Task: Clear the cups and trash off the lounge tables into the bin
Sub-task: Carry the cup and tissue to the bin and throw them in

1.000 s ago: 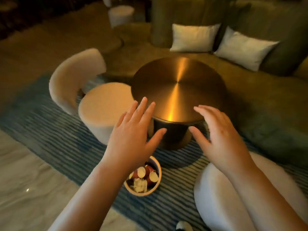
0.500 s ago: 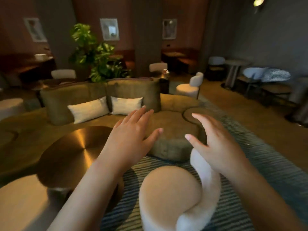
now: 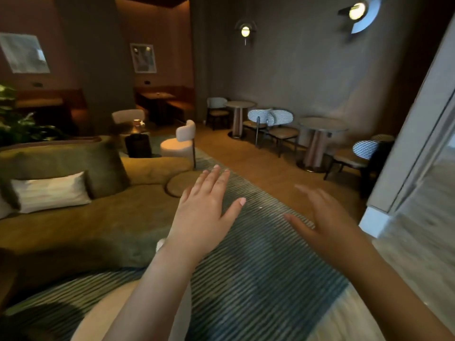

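Though hazy, right hand [image 3: 327, 223] plainly empty.

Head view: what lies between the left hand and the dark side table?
Between left hand and dark side table lies the olive sofa's rounded end, as the head view shows.

View has swung up and to the right: the round brushed-brass table and the small orange-rimmed bin of red cups, both seen a second ago, are out of frame. The olive velvet sofa [image 3: 98, 230] with its white rectangular cushion [image 3: 49, 191] has slid to the left edge. The left hand [image 3: 204, 217] and right hand [image 3: 327, 225], earlier over that table and then over the cream boucle chair [image 3: 103, 318], now hang above the blue striped rug [image 3: 258, 279], the right one motion-blurred and the chair down at the bottom edge. Newly in sight along the far wall: round pedestal tables [image 3: 322, 124] with striped-back chairs [image 3: 270, 116].
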`<state>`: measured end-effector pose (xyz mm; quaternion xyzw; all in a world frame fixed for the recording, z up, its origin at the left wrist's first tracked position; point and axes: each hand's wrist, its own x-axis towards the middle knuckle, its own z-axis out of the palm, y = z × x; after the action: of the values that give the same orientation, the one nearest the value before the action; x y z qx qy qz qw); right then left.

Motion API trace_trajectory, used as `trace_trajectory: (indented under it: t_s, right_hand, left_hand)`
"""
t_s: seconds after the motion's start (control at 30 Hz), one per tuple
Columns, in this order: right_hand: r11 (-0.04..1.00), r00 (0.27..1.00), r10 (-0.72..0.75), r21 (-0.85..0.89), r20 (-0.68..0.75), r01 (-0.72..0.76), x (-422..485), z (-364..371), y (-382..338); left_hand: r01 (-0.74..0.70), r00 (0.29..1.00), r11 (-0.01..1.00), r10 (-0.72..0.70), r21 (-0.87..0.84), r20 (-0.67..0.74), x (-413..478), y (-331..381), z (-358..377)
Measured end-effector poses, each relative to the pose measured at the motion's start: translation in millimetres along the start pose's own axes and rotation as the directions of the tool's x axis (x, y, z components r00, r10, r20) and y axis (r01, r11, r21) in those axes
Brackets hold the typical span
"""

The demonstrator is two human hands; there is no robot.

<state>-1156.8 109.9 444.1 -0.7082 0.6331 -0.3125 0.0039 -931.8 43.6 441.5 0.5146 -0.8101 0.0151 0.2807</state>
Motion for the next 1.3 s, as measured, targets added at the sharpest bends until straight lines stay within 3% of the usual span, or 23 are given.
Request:
trace_trajectory:
  t_s: [0.2,0.43,0.67,0.83,1.03,1.3]
  right_hand:
    - [0.999,0.999,-0.011,0.031,-0.034,0.012,62.1,-1.6,74.6]
    - [0.998,0.999,-0.054,0.026,0.003,0.054,186.6,51.6,159.8]
    - [0.996,0.997,0.076,0.051,-0.004,-0.075,340.5,97.1,253.6]
    - [0.985,0.988,0.153,0.087,-0.01,-0.151,417.8,111.1,325.0]
    - [0.939,0.948,0.317,0.137,0.007,-0.315,508.6,142.3,436.2]
    - [0.956,0.968,0.248,0.149,0.038,-0.251,687.6,187.9,589.8]
  left_hand:
    - [-0.016,1.0,1.0,0.016,0.023,0.008,80.4,25.0,39.6]
    - [0.095,0.995,0.993,-0.097,-0.071,-0.025,191.3,-4.8,134.1]
    - [0.065,0.996,0.996,-0.061,-0.062,0.066,345.0,-38.4,223.8]
    - [0.057,0.993,0.994,-0.047,-0.096,0.108,457.7,-33.9,278.6]
    - [0.03,0.968,0.985,0.013,-0.167,0.252,580.6,-20.1,376.3]
    - [0.111,0.968,0.99,-0.088,-0.086,0.236,767.1,-17.9,491.3]
